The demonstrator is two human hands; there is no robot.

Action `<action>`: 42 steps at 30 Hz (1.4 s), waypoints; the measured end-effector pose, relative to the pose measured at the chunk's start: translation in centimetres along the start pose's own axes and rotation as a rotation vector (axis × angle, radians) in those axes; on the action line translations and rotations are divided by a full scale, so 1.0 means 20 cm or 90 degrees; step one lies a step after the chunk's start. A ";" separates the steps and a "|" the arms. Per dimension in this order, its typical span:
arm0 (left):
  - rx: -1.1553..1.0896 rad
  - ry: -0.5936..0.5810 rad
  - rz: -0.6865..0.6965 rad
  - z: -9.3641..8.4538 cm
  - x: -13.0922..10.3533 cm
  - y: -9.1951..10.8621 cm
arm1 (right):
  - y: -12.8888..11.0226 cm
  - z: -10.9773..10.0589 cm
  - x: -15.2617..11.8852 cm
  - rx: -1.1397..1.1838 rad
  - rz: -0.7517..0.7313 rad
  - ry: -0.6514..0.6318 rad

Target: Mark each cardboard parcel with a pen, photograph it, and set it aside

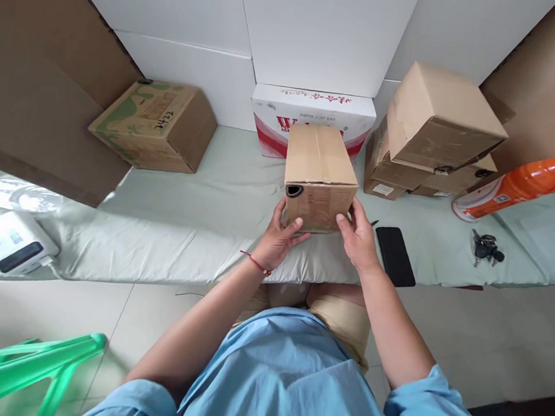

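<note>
Between my hands is a brown cardboard box (321, 157), with clear tape along its top seam and a round dark-rimmed hole at its near left corner. My left hand (279, 235) grips the lower left side, its thumb on the near face. On the opposite side, my right hand (359, 234) holds the lower right edge, thumb also on the near face. The fingertips behind the sides are hidden. Just behind the box stands a white and red carton (266, 113). A black phone (396, 256) lies right of my right hand, and a dark pen tip shows beside it.
At the left sits a printed cardboard box (153, 123). Stacked boxes (443, 125) stand at the right, near an orange bottle (527, 184) and keys (486, 247). A white device (16, 243) with a cable rests at the far left. A green stool (25, 364) is on the floor.
</note>
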State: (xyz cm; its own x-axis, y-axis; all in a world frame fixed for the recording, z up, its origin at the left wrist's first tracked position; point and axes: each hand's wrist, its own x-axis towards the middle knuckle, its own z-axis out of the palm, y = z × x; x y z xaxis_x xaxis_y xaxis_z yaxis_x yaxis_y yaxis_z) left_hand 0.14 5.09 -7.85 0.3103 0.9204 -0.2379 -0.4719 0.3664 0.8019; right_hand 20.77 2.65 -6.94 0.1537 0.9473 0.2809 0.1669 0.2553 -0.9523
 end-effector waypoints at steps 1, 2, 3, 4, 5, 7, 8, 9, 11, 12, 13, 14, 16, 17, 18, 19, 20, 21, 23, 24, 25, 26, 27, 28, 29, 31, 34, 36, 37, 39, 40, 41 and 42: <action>-0.002 0.005 -0.002 0.00 -0.01 0.00 | 0.00 -0.04 -0.03 -0.030 0.000 0.018; -0.001 0.016 -0.003 0.01 -0.01 -0.01 | 0.00 -0.10 -0.07 -0.072 0.002 0.042; 0.001 0.031 -0.002 0.00 -0.02 -0.01 | 0.01 -0.16 -0.12 -0.129 0.004 0.076; 0.004 0.047 -0.001 0.00 -0.02 -0.01 | 0.02 -0.24 -0.18 -0.204 0.009 0.121; 0.006 0.061 0.000 0.00 -0.02 -0.01 | 0.03 -0.32 -0.24 -0.293 0.015 0.174; 0.006 0.078 0.000 -0.02 -0.01 -0.03 | 0.07 -0.49 -0.38 -0.499 0.043 0.277; 0.003 0.081 0.001 -0.02 -0.01 -0.04 | 0.09 -0.56 -0.44 -0.589 0.073 0.304; -0.001 0.082 0.000 -0.03 0.00 -0.06 | 0.11 -0.62 -0.51 -0.657 0.118 0.309; -0.014 0.081 -0.006 -0.04 0.00 -0.09 | 0.14 -0.68 -0.61 -0.728 0.215 0.276; -0.020 0.082 -0.011 -0.05 0.00 -0.12 | 0.15 -0.68 -0.64 -0.741 0.251 0.245; -0.024 0.082 -0.017 -0.05 0.00 -0.14 | 0.16 -0.67 -0.67 -0.749 0.272 0.215; -0.026 0.082 -0.020 -0.06 0.00 -0.16 | 0.17 -0.65 -0.68 -0.759 0.278 0.187; -0.025 0.083 -0.021 -0.06 0.01 -0.19 | 0.17 -0.59 -0.66 -0.784 0.275 0.165; -0.022 0.083 -0.018 -0.06 0.01 -0.20 | 0.17 -0.57 -0.64 -0.798 0.282 0.172; -0.019 0.084 -0.016 -0.06 0.01 -0.20 | 0.16 -0.55 -0.62 -0.809 0.297 0.187; -0.017 0.085 -0.014 -0.06 0.02 -0.21 | 0.16 -0.55 -0.60 -0.819 0.318 0.200; -0.015 0.087 -0.013 -0.06 0.02 -0.21 | 0.16 -0.54 -0.57 -0.825 0.341 0.205; -0.012 0.089 -0.013 -0.05 0.02 -0.21 | 0.15 -0.55 -0.55 -0.829 0.361 0.199; -0.007 0.091 -0.013 -0.05 0.03 -0.21 | 0.14 -0.57 -0.53 -0.832 0.384 0.166; -0.005 0.091 -0.013 -0.05 0.03 -0.21 | 0.14 -0.58 -0.53 -0.831 0.386 0.150; -0.003 0.092 -0.014 -0.04 0.03 -0.21 | 0.14 -0.59 -0.53 -0.828 0.384 0.140; -0.001 0.092 -0.016 -0.04 0.03 -0.21 | 0.13 -0.60 -0.53 -0.823 0.379 0.135; 0.000 0.093 -0.018 -0.04 0.03 -0.21 | 0.13 -0.61 -0.54 -0.814 0.374 0.133; 0.002 0.094 -0.022 -0.03 0.03 -0.22 | 0.12 -0.62 -0.55 -0.802 0.374 0.133; 0.005 0.095 -0.026 -0.03 0.03 -0.22 | 0.11 -0.63 -0.56 -0.784 0.380 0.133; 0.011 0.097 -0.033 -0.01 0.03 -0.22 | 0.10 -0.64 -0.58 -0.736 0.405 0.127; 0.021 0.099 -0.041 0.00 0.04 -0.22 | 0.10 -0.66 -0.59 -0.633 0.435 0.126; 0.025 0.098 -0.043 0.00 0.04 -0.23 | 0.11 -0.64 -0.61 -0.529 0.426 0.161; 0.025 0.098 -0.044 0.00 0.04 -0.23 | 0.10 -0.62 -0.62 -0.472 0.414 0.183; 0.023 0.097 -0.046 -0.01 0.05 -0.24 | 0.08 -0.53 -0.65 -0.382 0.374 0.219; 0.021 0.097 -0.046 -0.01 0.05 -0.24 | 0.06 -0.48 -0.67 -0.358 0.343 0.229; 0.019 0.096 -0.045 -0.01 0.05 -0.24 | 0.04 -0.41 -0.69 -0.350 0.305 0.234; 0.018 0.095 -0.045 -0.02 0.05 -0.24 | 0.00 -0.35 -0.70 -0.354 0.257 0.236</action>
State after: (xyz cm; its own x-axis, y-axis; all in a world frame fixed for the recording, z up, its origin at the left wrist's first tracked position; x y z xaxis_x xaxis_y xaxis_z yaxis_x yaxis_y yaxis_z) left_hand 2.45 4.30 -12.14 0.2143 0.9034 -0.3714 -0.4299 0.4287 0.7946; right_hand 25.42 -11.88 -10.12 0.6053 0.7950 0.0404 0.4774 -0.3219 -0.8176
